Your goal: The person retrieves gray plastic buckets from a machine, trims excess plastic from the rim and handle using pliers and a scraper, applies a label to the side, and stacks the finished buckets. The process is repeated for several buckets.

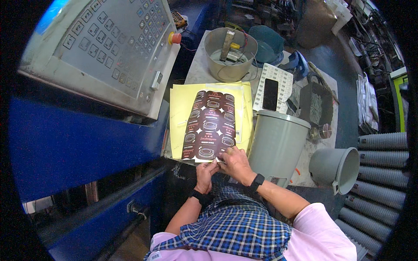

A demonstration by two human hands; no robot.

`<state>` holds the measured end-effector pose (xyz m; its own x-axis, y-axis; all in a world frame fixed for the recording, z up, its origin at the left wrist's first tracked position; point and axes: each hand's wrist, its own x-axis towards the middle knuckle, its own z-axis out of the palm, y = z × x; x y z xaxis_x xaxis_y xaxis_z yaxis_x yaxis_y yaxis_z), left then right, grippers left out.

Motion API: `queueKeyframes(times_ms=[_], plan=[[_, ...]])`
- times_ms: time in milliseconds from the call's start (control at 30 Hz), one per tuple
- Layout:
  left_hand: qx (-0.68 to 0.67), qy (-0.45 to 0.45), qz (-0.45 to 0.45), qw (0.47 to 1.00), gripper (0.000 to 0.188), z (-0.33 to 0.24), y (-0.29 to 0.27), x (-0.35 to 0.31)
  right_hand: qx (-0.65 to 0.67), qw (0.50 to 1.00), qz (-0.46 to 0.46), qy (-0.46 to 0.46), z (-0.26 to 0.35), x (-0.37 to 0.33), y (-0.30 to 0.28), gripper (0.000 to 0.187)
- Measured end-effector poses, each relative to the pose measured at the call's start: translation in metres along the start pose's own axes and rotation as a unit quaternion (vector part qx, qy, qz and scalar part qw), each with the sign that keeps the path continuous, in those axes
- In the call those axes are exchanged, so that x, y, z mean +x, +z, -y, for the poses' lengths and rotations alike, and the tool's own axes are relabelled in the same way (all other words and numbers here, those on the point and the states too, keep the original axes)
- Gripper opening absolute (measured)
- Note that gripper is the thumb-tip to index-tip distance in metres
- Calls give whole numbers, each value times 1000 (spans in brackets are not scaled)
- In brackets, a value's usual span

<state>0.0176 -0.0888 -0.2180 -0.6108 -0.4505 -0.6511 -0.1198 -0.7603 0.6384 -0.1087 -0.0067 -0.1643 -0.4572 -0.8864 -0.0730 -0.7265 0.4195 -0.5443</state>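
A dark maroon printed label sheet (210, 126) with wavy edges and pictures of ring-shaped parts lies on yellow paper sheets (177, 104). At its near edge, the fingers of my left hand (204, 177) are pinched together on the sheet's lower border. My right hand (237, 166) comes in from the right with its fingers bent down on the lower right corner of the same sheet. Both sets of fingertips almost meet, and they hide exactly how much of the corner is gripped. I wear a dark band on each wrist.
Left stands a control panel with keys (98, 37) and a red button (175, 38). Beyond the papers is a round bin (230, 63) with tools. Right are a phone (270, 94) on a white label sheet, an upturned grey bucket (278, 143), another bucket (335, 169) and ribbed grey tubes (383, 156).
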Motion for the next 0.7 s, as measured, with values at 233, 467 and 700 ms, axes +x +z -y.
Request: queueKeyframes(times_ms=[233,467,700], plan=[[74,55,5,996,16,-5,-2,9,102,993,-4,55,-6,13,8,16],[35,-1,48,998,17,-16,-4,7,222,953,88,188,-14,30,4,20],[60,3,13,998,17,-19,-8,10,77,994,81,6,0,32,-7,19]])
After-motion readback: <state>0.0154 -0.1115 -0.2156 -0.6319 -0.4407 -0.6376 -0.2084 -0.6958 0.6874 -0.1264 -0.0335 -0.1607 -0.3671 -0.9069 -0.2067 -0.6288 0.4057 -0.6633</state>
